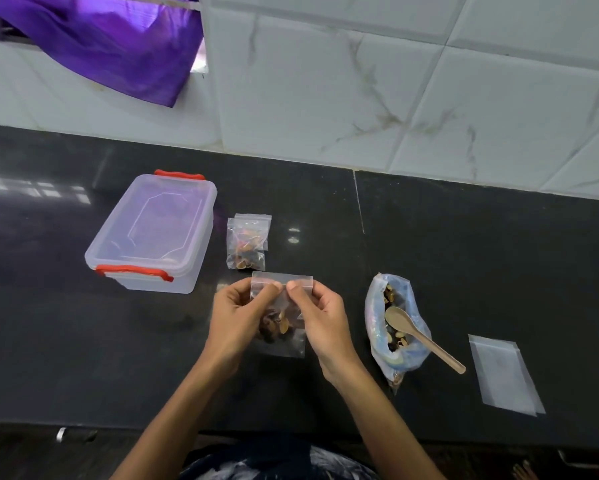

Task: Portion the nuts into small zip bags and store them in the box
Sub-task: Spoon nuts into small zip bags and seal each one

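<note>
While gripping the zip bag (pixel 280 317), left hand (pixel 235 317) pinches its top, right hand (pixel 320 318) likewise

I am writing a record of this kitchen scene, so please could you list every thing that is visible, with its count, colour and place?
storage box: one, clear with red clips, lid on, left part of the counter
filled zip bags: seemingly two, clear with nuts inside, lying right of the box
held zip bag: one, clear with nuts inside, between both hands
nut bag: one, bluish clear plastic, open, right of the hands
spoon: one, beige, bowl resting in the nut bag
empty zip bags: small stack, clear, far right
counter: one, black
cloth: one, purple, upper left
left hand: pinches the held bag's top
right hand: pinches the same top
</note>
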Action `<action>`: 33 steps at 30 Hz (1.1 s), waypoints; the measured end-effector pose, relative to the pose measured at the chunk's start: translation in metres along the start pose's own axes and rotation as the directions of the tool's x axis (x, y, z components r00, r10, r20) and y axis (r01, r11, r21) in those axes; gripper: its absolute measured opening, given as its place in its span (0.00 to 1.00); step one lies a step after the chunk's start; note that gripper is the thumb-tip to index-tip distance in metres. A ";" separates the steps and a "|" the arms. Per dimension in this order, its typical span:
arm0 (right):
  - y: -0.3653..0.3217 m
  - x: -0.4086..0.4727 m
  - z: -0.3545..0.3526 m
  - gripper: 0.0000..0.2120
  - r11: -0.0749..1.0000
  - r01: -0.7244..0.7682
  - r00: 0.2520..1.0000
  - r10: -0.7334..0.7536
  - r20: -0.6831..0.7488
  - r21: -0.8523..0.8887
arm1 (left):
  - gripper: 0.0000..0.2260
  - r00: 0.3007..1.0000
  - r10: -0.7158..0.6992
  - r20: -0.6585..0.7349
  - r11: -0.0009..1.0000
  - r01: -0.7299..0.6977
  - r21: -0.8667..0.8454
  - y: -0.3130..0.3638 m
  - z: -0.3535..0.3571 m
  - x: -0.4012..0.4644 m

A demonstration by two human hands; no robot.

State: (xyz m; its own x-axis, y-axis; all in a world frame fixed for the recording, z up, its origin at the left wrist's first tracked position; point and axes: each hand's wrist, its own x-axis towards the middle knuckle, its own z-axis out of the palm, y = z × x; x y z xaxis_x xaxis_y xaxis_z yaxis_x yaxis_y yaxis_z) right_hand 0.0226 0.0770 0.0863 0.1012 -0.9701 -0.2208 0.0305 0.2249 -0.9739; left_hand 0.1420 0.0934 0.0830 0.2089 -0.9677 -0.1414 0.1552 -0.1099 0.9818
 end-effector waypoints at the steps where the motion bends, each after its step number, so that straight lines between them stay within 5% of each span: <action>1: 0.000 0.000 0.001 0.07 1.000 -0.007 1.000 0.007 0.000 0.014 | 0.05 1.000 -0.005 -0.001 1.000 0.005 -0.011 0.000 -0.003 0.000; 7: 0.008 -0.001 0.002 0.12 0.998 -0.007 0.997 0.012 -0.077 0.070 | 0.14 1.000 -0.011 -0.008 1.000 0.011 -0.022 -0.008 -0.011 -0.001; 12: 0.015 -0.006 0.003 0.09 0.994 -0.002 0.990 0.017 -0.138 0.107 | 0.21 0.976 0.204 -0.072 0.956 -0.183 0.229 -0.017 -0.008 -0.007; 15: 0.020 -0.006 0.002 0.09 0.994 -0.024 0.989 0.040 -0.144 0.110 | 0.17 0.947 0.311 -0.083 0.897 -0.263 0.356 -0.016 -0.006 -0.009; 22: 0.029 -0.005 -0.003 0.18 0.971 -0.011 0.999 0.001 -0.040 -0.239 | 0.15 0.965 0.245 -0.093 0.926 -0.204 0.318 -0.025 -0.004 0.001; 25: 0.030 -0.003 -0.002 0.19 0.907 0.113 0.991 -0.134 -0.026 -0.405 | 0.20 0.966 0.249 -0.076 0.912 -0.207 0.354 -0.029 -0.007 0.008; 33: 0.036 0.023 0.008 0.18 0.879 0.173 0.979 -0.204 -0.023 -0.445 | 0.18 0.965 0.219 -0.145 0.902 -0.143 0.408 -0.032 -0.015 0.030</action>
State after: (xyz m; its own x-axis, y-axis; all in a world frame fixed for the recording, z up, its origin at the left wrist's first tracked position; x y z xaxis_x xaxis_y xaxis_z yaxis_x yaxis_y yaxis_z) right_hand 0.0336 0.0633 0.0470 0.0704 -0.9973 -0.0185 -0.3978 -0.0111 -0.9174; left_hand 0.1575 0.0713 0.0456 0.3757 -0.9248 0.0603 -0.2838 -0.0529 0.9574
